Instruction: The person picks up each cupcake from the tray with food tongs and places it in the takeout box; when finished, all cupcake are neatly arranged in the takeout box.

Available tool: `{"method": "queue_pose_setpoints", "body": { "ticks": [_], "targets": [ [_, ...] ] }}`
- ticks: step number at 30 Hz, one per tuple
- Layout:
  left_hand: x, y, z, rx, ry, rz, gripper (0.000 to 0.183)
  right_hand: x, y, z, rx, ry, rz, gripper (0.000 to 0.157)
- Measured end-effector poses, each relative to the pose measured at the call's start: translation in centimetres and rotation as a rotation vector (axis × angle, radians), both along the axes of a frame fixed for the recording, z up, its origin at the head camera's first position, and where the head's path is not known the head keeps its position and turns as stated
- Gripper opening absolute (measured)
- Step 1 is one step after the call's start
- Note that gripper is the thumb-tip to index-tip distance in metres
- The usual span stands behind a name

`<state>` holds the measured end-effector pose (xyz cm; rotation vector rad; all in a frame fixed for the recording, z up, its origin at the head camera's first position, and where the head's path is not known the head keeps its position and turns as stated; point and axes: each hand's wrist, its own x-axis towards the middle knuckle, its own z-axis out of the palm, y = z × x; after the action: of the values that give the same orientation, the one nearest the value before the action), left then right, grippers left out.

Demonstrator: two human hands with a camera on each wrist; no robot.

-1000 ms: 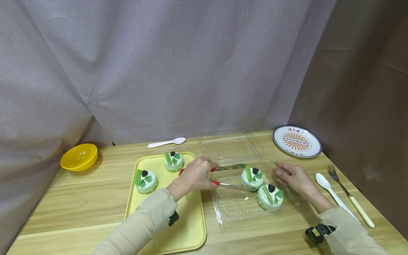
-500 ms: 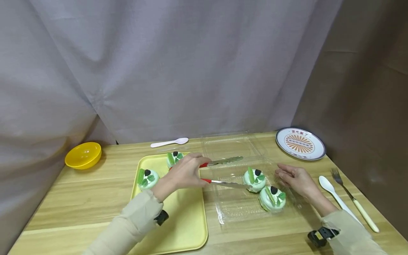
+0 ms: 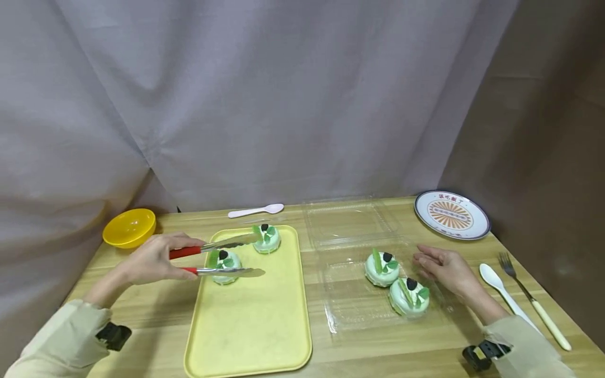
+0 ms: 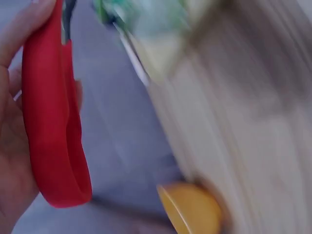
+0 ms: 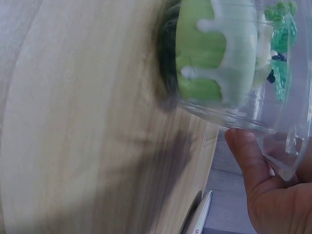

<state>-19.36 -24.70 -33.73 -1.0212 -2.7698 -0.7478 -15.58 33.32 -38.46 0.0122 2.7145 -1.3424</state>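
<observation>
My left hand grips tongs by their red handles, with the metal arms spread above the left part of the yellow tray. Below the arms sits a pale green cake; another cake stands behind it near the tray's far edge. In the left wrist view the red handle lies against the palm. My right hand holds the right rim of an open clear plastic box. Two more topped cakes, one behind and one in front, stand side by side in it.
A yellow bowl stands at the back left, a pink spoon behind the tray. The box's clear lid lies folded back. A patterned plate, white spoon and fork lie on the right.
My left hand has drawn the tongs off the cake in the box and carried them left over the tray, their arms spread. The right hand has stayed at the box.
</observation>
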Motion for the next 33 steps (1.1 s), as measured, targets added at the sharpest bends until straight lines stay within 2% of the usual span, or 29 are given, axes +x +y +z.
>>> {"method": "queue_pose_setpoints", "body": {
  "ticks": [4, 9, 17, 25, 33],
  "targets": [
    [0.0, -3.9, -0.7, 0.013, 0.031, -0.003, 0.061, -0.1, 0.0, -0.1, 0.005, 0.001, 0.004, 0.047],
    [-0.5, -6.1, -1.5, 0.026, 0.036, -0.023, 0.061, -0.1, 0.0, -0.1, -0.013, 0.009, 0.0, 0.047],
    [-1.8, -7.2, -2.5, 0.033, 0.039, -0.04, 0.061, 0.0, -0.1, 0.1, -0.009, -0.004, -0.004, 0.047],
    [-2.4, -7.6, -2.9, 0.026, -0.09, -0.063, 0.058, 0.0, -0.1, 0.1, -0.03, -0.007, 0.002, 0.048],
    [-2.9, -7.4, -3.0, 0.006, -0.08, -0.099, 0.059, 0.0, -0.1, 0.1, -0.032, -0.003, -0.002, 0.047]
  ]
}}
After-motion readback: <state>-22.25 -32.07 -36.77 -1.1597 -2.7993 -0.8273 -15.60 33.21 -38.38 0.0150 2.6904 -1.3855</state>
